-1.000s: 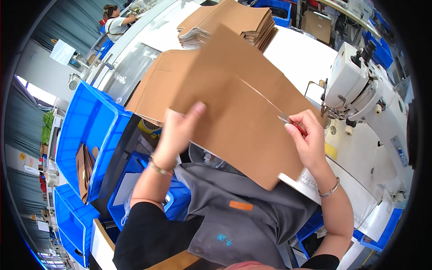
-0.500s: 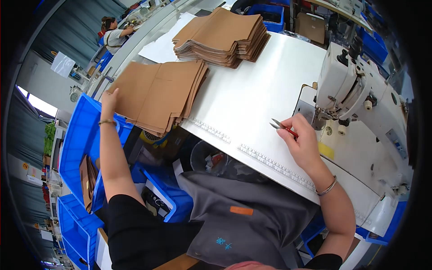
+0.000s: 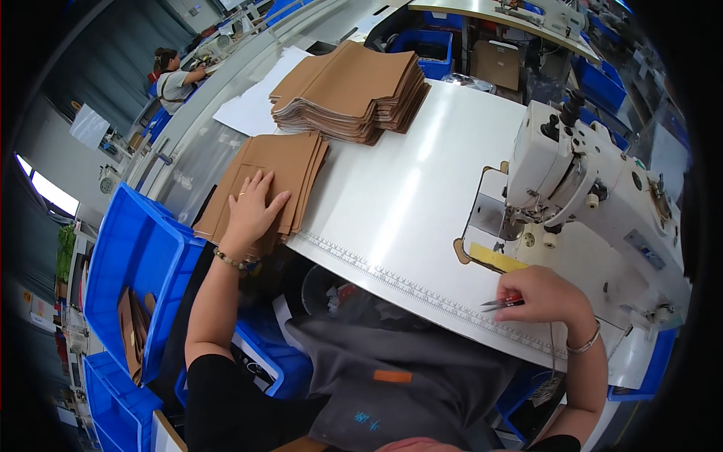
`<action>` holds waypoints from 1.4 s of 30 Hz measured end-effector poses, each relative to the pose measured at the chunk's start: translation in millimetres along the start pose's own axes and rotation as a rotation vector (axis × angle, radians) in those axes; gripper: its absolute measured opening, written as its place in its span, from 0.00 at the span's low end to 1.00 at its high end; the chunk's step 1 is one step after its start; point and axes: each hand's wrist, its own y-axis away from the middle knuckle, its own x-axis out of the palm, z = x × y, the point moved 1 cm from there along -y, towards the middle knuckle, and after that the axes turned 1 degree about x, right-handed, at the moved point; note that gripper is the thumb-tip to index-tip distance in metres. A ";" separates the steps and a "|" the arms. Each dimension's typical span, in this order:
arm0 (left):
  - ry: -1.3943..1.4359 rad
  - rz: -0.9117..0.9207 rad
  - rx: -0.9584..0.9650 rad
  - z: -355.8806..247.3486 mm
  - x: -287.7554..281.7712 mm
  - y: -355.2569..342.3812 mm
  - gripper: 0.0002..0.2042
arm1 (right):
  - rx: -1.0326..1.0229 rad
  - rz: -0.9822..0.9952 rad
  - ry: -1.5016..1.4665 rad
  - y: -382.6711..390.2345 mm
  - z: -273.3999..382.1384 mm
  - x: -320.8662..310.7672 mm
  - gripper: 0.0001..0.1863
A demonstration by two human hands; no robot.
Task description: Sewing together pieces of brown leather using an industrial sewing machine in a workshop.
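My left hand (image 3: 252, 211) lies with spread fingers on the nearer stack of brown cut panels (image 3: 282, 157), which rests at the table's left end and reaches out over its edge. In my right hand (image 3: 553, 295) are small thread snips (image 3: 498, 303) with a red grip, their dark blades pointing left above the table's ruled front edge. Just beyond that hand stands a white sewing machine (image 3: 553, 162), with a yellow strip (image 3: 497, 258) beside its needle plate. A taller stack of brown panels (image 3: 343, 79) sits further back.
On the left a large blue bin (image 3: 154, 248) holds some brown pieces (image 3: 132, 331); another blue bin (image 3: 128, 403) is below. A waste bin (image 3: 315, 290) stands under the table edge, beside my grey apron (image 3: 407, 343). Far left, another person (image 3: 175, 84) works.
My left hand has moved from the far left edge of the nearer stack onto its top. My right hand, still holding the snips, has come nearer to me and right. The view has shifted.
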 end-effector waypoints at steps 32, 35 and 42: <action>0.821 -0.043 0.307 -174.2 -4.8 -233.1 0.18 | 0.054 -0.875 0.163 -23.1 -35.8 29.3 0.07; 0.693 -0.089 0.296 -175.9 -9.8 -224.6 0.20 | 0.043 -0.893 0.167 -23.7 -37.7 30.4 0.08; 0.418 -0.187 0.328 -192.6 -16.5 -212.2 0.20 | 0.036 -0.919 0.199 -25.3 -40.9 32.2 0.08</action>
